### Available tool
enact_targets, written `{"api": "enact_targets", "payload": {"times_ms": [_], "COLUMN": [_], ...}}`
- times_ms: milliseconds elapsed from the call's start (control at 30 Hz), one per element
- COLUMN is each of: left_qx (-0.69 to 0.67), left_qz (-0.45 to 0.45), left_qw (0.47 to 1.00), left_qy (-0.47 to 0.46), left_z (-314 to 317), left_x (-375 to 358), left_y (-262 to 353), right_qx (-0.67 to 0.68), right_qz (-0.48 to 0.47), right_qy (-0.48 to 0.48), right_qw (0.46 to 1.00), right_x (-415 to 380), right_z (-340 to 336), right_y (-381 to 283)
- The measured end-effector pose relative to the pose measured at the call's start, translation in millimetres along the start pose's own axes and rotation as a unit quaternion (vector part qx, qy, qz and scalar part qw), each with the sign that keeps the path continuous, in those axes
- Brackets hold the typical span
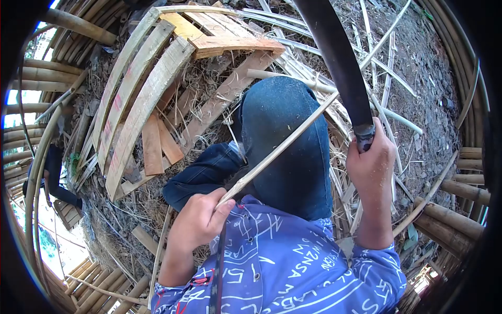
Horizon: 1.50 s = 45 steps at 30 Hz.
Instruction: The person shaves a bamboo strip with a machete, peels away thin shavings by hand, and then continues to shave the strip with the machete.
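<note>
My left hand (197,217) is closed around the near end of a long, pale bamboo strip (280,149). The strip slants up and right, passing over my raised knee (285,120) in jeans and behind the blade. In my right hand (372,159) is a machete (342,57), gripped by its dark handle with a metal collar. Its broad, dark blade points upward, and the tip runs out of the top of the view. The fingers of my right hand wrap round the handle.
A wooden pallet-like frame (149,99) of planks lies at the left front. Split bamboo strips (389,68) and shavings litter the ground ahead. Bamboo pole walls (465,191) stand on both sides. Another person (55,175) is at the far left, near a small crate (69,214).
</note>
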<state>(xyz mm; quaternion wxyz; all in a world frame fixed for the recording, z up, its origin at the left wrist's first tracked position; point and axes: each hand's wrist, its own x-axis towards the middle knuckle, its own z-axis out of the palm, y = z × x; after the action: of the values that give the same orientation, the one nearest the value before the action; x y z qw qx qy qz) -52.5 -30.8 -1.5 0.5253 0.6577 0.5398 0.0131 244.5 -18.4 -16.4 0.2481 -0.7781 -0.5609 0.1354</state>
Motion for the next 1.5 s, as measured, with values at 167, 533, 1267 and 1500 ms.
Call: {"api": "enact_targets", "payload": {"times_ms": [167, 533, 1267, 1500], "left_qx": [0.008, -0.018, 0.056, 0.033], "left_qz": [0.002, -0.015, -0.027, -0.038], "left_qw": [1.000, 0.999, 0.995, 0.995], "left_qy": [0.027, 0.044, 0.077, 0.081], "left_z": [7.6, 13.6, 17.2, 18.7], "left_x": [-1.0, -5.9, -7.7, -6.5], "left_y": [-0.1, 11.7, 20.4, 24.8], "right_qx": [0.016, 0.005, 0.013, 0.081], "right_qz": [0.017, 0.065, -0.072, -0.009], "right_qy": [-0.033, -0.054, -0.054, -0.189], "right_qw": [0.999, 0.996, 0.996, 0.979], "right_x": [-7.2, 15.1, -7.2, -13.5], "right_z": [-2.2, -8.5, -1.6, 3.0], "right_y": [-9.9, -7.6, -7.1, -20.9]}}
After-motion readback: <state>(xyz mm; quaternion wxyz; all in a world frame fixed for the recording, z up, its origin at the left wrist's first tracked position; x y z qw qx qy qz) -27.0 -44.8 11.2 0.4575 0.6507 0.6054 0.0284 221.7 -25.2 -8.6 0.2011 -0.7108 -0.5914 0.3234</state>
